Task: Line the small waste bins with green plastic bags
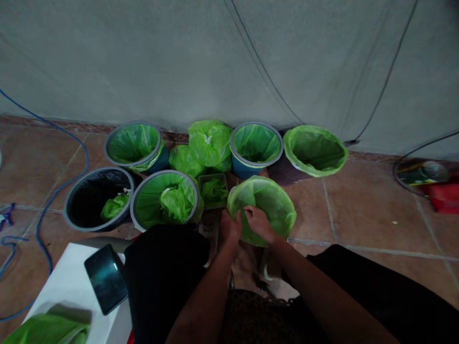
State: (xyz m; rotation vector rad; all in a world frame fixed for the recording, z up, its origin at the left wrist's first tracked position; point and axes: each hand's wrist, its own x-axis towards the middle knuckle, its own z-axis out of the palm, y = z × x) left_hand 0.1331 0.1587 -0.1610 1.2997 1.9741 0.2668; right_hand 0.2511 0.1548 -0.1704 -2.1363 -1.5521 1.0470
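A bin lined with a thin green plastic bag [276,210] stands between my knees, the bag folded out over its rim. At the rim's near left side, my left hand [231,224] has its fingers closed on the bag's edge. My right hand [258,222] reaches over the bin's opening, fingers pinched together at the bag's inner left side. Just left of my hands sits a small clear tray [213,191] with crumpled green plastic in it. A grey-rimmed bin [195,200] with a green liner and a bunched green bag inside is further left.
Several other lined bins stand along the wall, among them a dark-lined bin [96,200] and a green-lined brown bin [315,150]. Tied green bags [210,143] lie between them. A phone [106,279] rests on a white box [77,274]. A blue hose [46,205] crosses the floor.
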